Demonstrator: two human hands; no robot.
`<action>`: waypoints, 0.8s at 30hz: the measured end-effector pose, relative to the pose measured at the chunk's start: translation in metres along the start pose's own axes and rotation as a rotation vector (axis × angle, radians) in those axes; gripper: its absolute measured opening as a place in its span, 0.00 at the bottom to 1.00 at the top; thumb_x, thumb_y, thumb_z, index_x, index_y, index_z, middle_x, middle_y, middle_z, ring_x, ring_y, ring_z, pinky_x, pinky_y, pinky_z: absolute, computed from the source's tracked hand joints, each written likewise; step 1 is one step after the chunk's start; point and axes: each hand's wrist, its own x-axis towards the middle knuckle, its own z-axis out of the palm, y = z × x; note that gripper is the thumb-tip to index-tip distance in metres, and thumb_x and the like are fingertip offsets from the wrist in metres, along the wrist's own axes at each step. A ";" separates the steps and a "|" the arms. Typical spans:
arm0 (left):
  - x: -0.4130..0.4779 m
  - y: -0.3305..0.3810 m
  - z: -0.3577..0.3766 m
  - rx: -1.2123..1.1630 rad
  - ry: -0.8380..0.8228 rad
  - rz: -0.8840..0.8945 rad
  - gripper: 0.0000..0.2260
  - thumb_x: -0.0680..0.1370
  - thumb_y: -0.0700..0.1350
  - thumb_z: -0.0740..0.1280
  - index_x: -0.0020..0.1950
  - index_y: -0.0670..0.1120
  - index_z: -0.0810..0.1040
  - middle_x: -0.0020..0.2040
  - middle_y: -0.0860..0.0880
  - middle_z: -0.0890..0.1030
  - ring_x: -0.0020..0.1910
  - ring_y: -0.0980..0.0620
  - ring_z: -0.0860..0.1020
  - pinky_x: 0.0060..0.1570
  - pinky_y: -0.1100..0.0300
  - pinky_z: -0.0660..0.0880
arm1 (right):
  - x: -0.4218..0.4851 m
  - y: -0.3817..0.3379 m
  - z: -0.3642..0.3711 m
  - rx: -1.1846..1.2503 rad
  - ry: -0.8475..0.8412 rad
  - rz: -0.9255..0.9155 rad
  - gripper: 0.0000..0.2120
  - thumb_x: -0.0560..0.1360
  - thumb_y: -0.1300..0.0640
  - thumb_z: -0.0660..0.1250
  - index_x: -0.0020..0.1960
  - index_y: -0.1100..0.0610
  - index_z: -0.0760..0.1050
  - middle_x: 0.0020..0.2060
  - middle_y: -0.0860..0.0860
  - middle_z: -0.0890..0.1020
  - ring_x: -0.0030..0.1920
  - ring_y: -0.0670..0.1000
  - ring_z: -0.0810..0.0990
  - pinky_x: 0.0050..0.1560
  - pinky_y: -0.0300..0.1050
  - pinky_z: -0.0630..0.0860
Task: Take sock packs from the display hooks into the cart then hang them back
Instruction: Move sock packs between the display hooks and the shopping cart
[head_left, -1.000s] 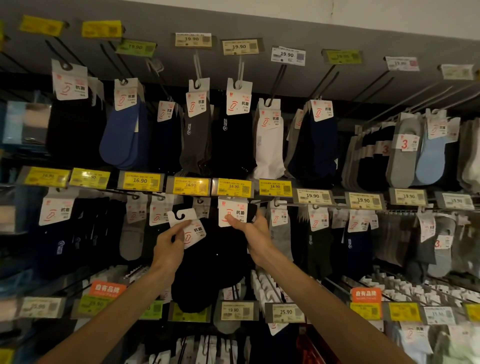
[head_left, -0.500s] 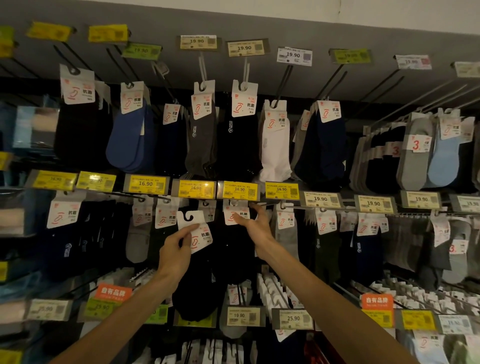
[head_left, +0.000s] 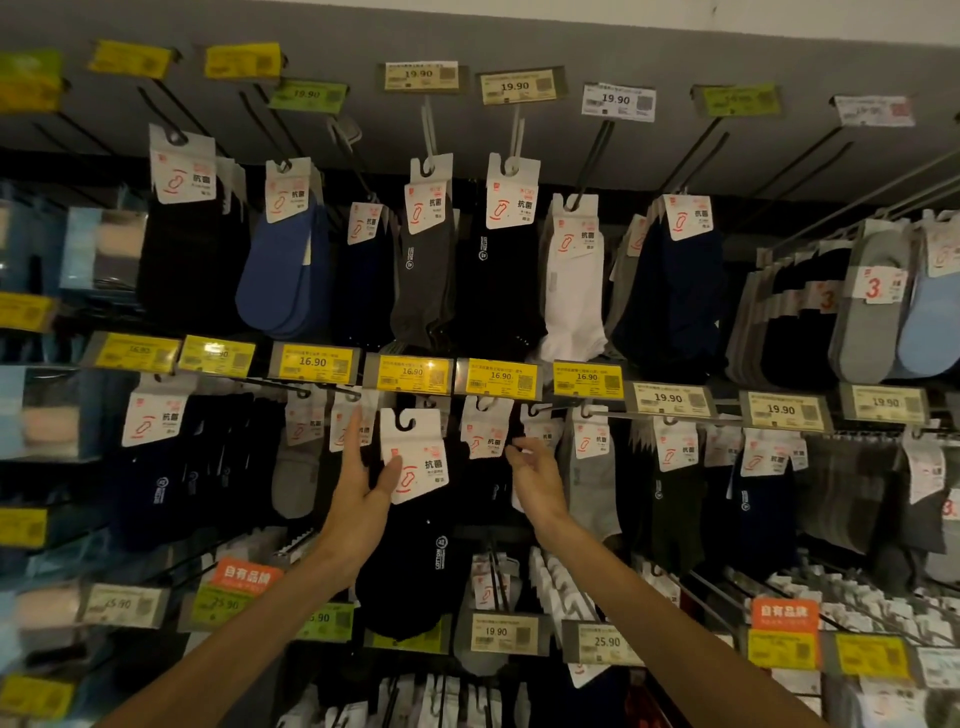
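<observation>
My left hand (head_left: 361, 488) grips a black sock pack (head_left: 415, 561) by its white header card, held up in front of the middle row of hooks with the card's hole just below a yellow 16.90 price tag (head_left: 410, 373). My right hand (head_left: 535, 475) hovers beside it, fingers apart and holding nothing, just under another black sock pack (head_left: 485, 434) that hangs on its hook. No cart is in view.
The display wall carries rows of hanging sock packs in black, navy, grey, blue and white. Bare black hook rods (head_left: 597, 150) stick out at the top. Price tags line each row. White packs (head_left: 566, 592) fill the lower hooks.
My left hand lifted the black pack higher, closer to the price tag row. My right hand drew back and down from the hanging pack's card.
</observation>
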 end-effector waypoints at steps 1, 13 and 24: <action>-0.002 -0.001 0.003 -0.018 0.001 -0.024 0.30 0.83 0.41 0.60 0.77 0.65 0.51 0.62 0.50 0.79 0.55 0.49 0.81 0.44 0.59 0.82 | -0.008 0.000 0.000 0.050 -0.025 -0.016 0.13 0.82 0.54 0.59 0.65 0.55 0.72 0.55 0.53 0.80 0.57 0.52 0.79 0.52 0.40 0.74; -0.007 0.005 0.052 0.000 -0.190 -0.009 0.23 0.83 0.42 0.60 0.76 0.59 0.61 0.64 0.50 0.79 0.59 0.52 0.79 0.55 0.57 0.79 | -0.051 -0.034 -0.005 0.121 -0.118 -0.211 0.14 0.81 0.58 0.63 0.65 0.51 0.69 0.52 0.44 0.80 0.48 0.43 0.82 0.46 0.41 0.81; 0.018 0.024 0.073 -0.053 -0.202 -0.030 0.22 0.83 0.41 0.60 0.74 0.59 0.62 0.58 0.53 0.79 0.54 0.57 0.79 0.44 0.67 0.78 | -0.033 -0.054 -0.017 0.166 -0.046 -0.272 0.13 0.80 0.59 0.64 0.64 0.56 0.71 0.51 0.47 0.80 0.46 0.42 0.82 0.41 0.34 0.79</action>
